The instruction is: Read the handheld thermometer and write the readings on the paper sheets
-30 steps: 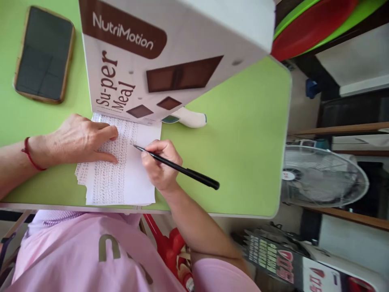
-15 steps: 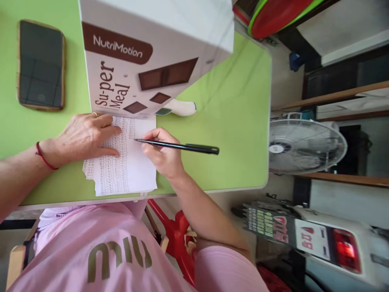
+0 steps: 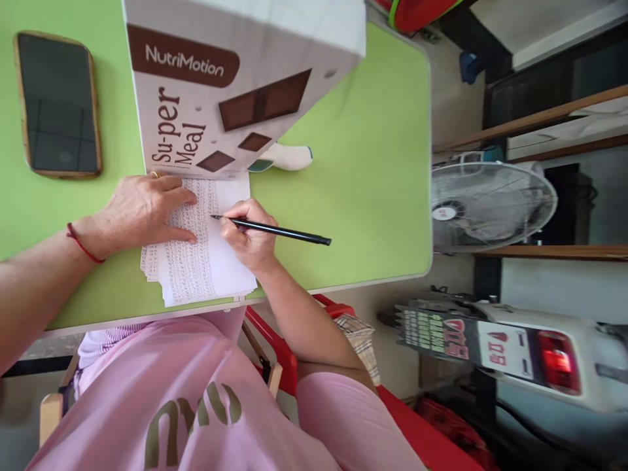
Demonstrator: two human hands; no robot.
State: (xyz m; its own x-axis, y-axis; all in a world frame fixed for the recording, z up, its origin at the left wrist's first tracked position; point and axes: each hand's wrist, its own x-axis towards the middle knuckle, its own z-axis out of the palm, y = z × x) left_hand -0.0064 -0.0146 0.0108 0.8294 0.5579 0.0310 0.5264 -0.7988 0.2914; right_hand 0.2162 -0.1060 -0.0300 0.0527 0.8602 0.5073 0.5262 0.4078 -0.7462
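A black pen (image 3: 289, 232) is gripped in my right hand (image 3: 251, 237), its tip resting at the edge of the handwritten rows. Beneath lies a small stack of white paper (image 3: 230, 269), covered in dense lines of small writing on its left part and blank on its right. My left hand (image 3: 147, 210) lies flat on the sheets with thumb and fingers apart. Just beyond the paper stands a white and brown NutriMotion box (image 3: 196, 111), which meets the sheets' far edge. A white handheld device (image 3: 289, 157) lies partly hidden behind the box's right side.
A phone (image 3: 59, 108) in a brown-edged case lies at the left of the green table (image 3: 377, 176). Past the table's right edge stand a fan (image 3: 495, 208) and a white scooter (image 3: 530, 356). A red chair (image 3: 277, 347) is below the near edge.
My right hand has moved slightly left and up in view, and the pen points a little differently. The whole view has shifted, while my left hand stays on the paper.
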